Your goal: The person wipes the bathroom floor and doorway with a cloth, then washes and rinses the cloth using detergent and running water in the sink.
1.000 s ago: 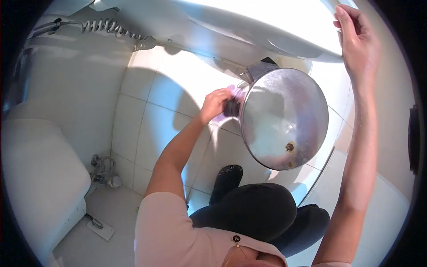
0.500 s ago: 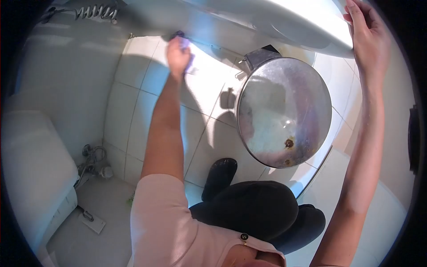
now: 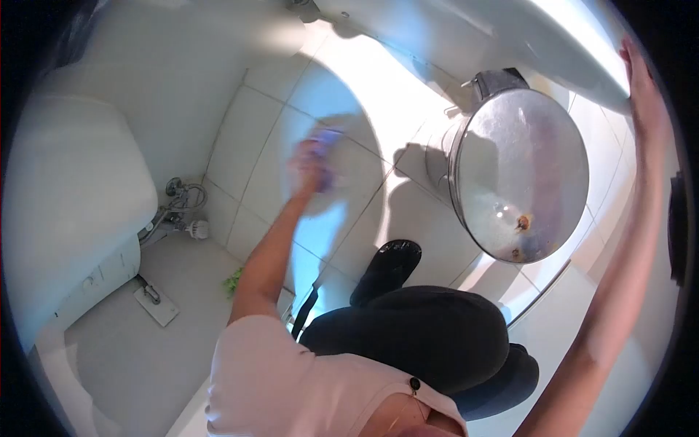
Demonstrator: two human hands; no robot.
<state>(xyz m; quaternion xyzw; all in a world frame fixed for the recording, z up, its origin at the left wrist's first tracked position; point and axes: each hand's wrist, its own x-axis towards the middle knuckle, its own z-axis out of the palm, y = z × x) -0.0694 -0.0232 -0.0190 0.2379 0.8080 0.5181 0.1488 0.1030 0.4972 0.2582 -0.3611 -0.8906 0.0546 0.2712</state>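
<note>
My left hand (image 3: 306, 169) is closed around a purple cloth (image 3: 327, 137) and presses it low over the tiled floor (image 3: 251, 120); both are smeared by motion. At the upper right, my right hand (image 3: 646, 95) lies with outstretched fingers against the edge of a white rounded fixture, perhaps a washbasin (image 3: 502, 36). Nothing shows in that hand. Between my two arms stands a round bin with a shiny metal lid (image 3: 520, 175), which has rusty spots near its lower edge.
A white toilet (image 3: 80, 175) is on the left, with a hose and valve (image 3: 175, 207) beside it. A small white plate with a metal loop (image 3: 156, 304) and a green sprig (image 3: 233, 282) are nearby. My black shoe (image 3: 389, 266) stands on the tiles.
My left hand has brought the purple cloth from near the far wall back across the tiles toward me. My view has shifted, so the bin appears farther right. The right hand stays at the fixture's edge.
</note>
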